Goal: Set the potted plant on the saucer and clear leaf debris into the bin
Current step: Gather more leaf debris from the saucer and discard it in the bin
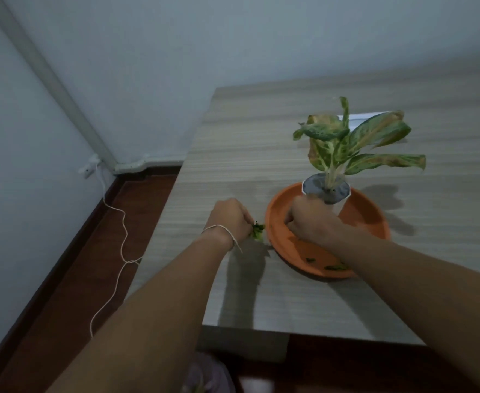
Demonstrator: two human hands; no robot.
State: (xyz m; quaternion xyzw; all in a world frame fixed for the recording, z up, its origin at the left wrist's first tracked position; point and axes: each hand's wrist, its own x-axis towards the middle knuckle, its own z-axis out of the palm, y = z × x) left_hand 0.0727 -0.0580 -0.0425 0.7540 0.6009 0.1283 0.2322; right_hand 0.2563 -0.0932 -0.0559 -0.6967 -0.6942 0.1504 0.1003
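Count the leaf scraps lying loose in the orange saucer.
2: one leaf scrap and a second scrap on the saucer near its front rim. The right hand may hide more.

I'm reaching both bare forearms forward; my left hand [231,219] is curling into a loose fist, string tied round the wrist; my right hand [312,221] is bending fingers downward.
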